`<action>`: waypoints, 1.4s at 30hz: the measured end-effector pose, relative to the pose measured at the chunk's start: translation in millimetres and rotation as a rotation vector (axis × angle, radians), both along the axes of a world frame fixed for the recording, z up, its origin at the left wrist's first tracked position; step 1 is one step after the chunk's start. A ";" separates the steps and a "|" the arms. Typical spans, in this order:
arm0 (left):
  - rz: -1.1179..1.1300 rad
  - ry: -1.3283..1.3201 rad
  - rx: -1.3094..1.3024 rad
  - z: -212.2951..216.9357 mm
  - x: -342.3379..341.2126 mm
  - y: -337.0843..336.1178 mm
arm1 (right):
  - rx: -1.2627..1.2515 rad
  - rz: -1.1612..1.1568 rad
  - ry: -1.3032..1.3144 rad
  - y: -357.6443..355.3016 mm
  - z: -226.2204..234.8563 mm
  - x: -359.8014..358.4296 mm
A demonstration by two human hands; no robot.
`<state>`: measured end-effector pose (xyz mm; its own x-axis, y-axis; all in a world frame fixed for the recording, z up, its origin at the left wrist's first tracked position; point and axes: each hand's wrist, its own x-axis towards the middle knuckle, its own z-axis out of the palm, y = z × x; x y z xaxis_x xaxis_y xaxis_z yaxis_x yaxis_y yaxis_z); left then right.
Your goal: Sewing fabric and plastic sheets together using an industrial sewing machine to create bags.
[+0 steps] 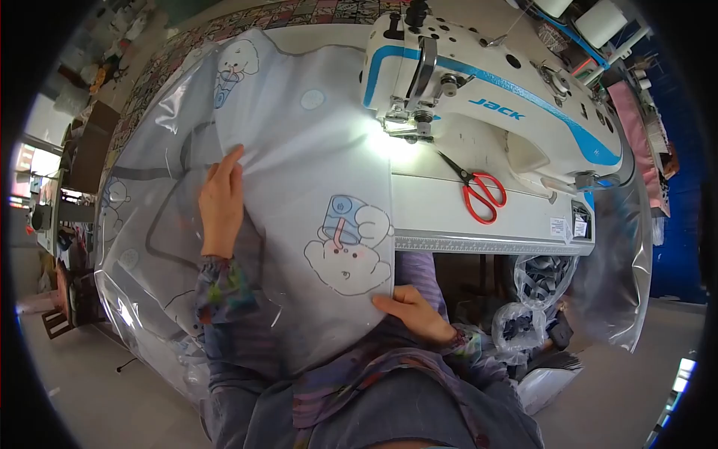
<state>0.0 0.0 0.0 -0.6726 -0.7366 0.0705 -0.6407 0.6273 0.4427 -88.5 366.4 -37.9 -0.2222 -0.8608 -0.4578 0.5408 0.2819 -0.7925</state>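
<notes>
A large pale grey-blue plastic sheet (299, 247) printed with cartoon dogs lies over the sewing table and hangs down to my lap. Its right edge runs up to the lit needle area of a white and blue sewing machine (479, 90). My left hand (224, 206) rests flat on the sheet, fingers stretched out. Near the lower right corner, my right hand (416, 316) pinches the sheet's edge, thumb on top and the other fingers partly hidden. Scissors (484, 196) with red handles lie on the table right of the needle.
The table's front edge carries a ruler strip (486, 245). Below it hang clear bags (520, 329) of dark strips. Clear plastic (609, 277) drapes at the table's right end. Thread cones (600, 24) stand at the back right, and a brown box (91, 146) is at the far left.
</notes>
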 end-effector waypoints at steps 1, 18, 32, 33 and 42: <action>0.035 0.083 -0.078 -20.4 12.6 -20.0 | 0.014 -0.008 0.008 -1.1 0.0 -2.9; -0.131 -0.530 -0.321 -40.1 252.4 -202.0 | 0.524 -1.052 1.692 139.0 7.5 -103.3; -0.320 -0.132 -0.304 28.7 92.4 -62.6 | 0.579 -1.109 1.553 210.3 -79.6 -63.7; -0.253 -0.090 -0.307 30.9 93.6 -57.1 | 0.700 -1.147 1.407 232.9 -107.2 -33.0; -0.296 -0.219 -0.384 41.1 76.3 -34.6 | 1.685 -2.043 0.447 506.7 -316.7 162.3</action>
<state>76.3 -34.6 41.1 -0.8771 -0.4617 0.1324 -0.4631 0.8860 0.0214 73.8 873.1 -354.5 -0.0442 0.9945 0.0952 0.7285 0.0973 -0.6781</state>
